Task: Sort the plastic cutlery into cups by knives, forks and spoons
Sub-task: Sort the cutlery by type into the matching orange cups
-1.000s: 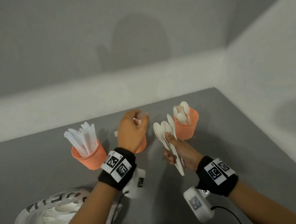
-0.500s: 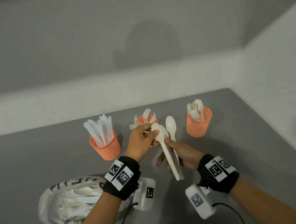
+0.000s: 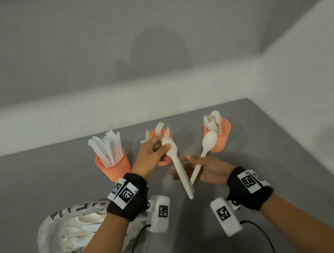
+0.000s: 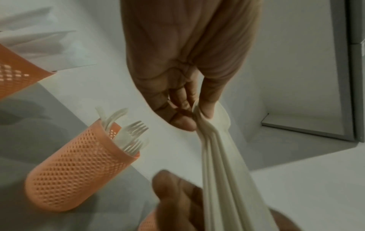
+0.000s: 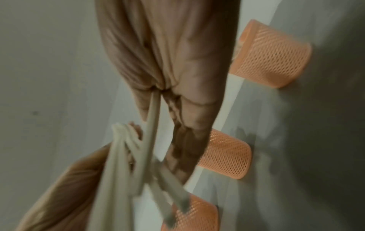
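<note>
Head view showed the right hand (image 3: 210,171) pinching one spoon (image 3: 205,151) by its handle; beside it the left hand (image 3: 150,154) gripped stacked spoons (image 3: 176,162) by their bowls, before the orange spoon cup (image 3: 220,139).

Both forearms reach forward side by side. The left hand (image 3: 151,155) has thumb and fingers curled in a pinch; the right hand (image 3: 210,170), palm-up just beside it, also grips.
</note>
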Action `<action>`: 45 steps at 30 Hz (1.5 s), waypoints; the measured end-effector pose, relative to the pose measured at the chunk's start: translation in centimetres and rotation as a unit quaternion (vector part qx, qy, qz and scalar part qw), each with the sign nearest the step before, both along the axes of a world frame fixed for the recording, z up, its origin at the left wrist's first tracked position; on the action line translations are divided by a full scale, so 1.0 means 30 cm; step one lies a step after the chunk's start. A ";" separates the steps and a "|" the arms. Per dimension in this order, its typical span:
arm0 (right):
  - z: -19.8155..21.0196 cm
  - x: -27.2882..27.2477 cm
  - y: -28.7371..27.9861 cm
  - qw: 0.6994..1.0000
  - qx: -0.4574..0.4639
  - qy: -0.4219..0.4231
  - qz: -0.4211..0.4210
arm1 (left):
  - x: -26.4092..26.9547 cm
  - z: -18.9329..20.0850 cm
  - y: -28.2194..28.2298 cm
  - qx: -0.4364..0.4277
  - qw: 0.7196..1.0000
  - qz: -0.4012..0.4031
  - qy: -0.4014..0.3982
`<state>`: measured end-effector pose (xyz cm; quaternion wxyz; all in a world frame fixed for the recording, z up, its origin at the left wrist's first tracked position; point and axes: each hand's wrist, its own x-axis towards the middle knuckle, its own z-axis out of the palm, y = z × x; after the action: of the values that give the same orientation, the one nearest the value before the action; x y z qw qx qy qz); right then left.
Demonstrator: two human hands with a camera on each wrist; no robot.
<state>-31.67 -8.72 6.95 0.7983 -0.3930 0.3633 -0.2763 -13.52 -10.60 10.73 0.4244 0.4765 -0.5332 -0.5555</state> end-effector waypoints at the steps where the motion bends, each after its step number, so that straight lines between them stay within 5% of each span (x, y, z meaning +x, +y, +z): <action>1: -0.007 -0.015 -0.009 1.000 0.005 0.002 -0.028 | 0.000 0.010 -0.005 -0.006 1.000 0.005 0.002; 7: 0.012 0.003 0.003 0.994 -0.024 0.098 -0.042 | -0.065 0.054 -0.017 -0.026 0.998 -0.040 -0.035; 13: -0.007 0.008 0.001 0.991 -0.089 0.087 -0.055 | -0.124 0.026 -0.029 0.000 0.998 -0.022 -0.056; 19: -0.012 -0.013 0.014 0.997 -0.037 0.027 -0.070 | -0.175 -0.006 -0.020 0.029 0.997 -0.043 -0.049; 23: 0.017 -0.056 0.022 0.990 -0.081 0.105 -0.052 | -0.229 -0.019 -0.010 -0.018 0.995 -0.002 -0.101; 27: 0.048 -0.093 -0.009 0.956 -0.184 0.185 -0.132 | -0.296 -0.005 -0.001 -0.118 0.972 0.053 -0.195; 34: 0.102 -0.170 -0.115 0.917 -0.156 0.119 -0.348 | -0.290 0.043 0.022 -0.113 0.984 0.033 -0.132; 37: 0.157 -0.250 -0.195 0.873 -0.180 -0.001 -0.454 | -0.165 0.011 0.048 -0.125 0.979 0.116 -0.111; 41: 0.204 -0.321 -0.302 0.794 -0.239 -0.055 -0.556 | 0.080 -0.070 0.117 -0.082 0.958 0.246 -0.121; 45: 0.155 -0.323 -0.387 0.774 -0.227 -0.063 -0.588 | 0.286 -0.120 0.237 -0.051 0.921 0.354 -0.157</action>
<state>-41.37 -20.34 11.60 0.3885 -0.2545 0.3990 -0.7907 -4.94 -3.50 7.13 0.5274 0.6932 -0.4173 -0.2593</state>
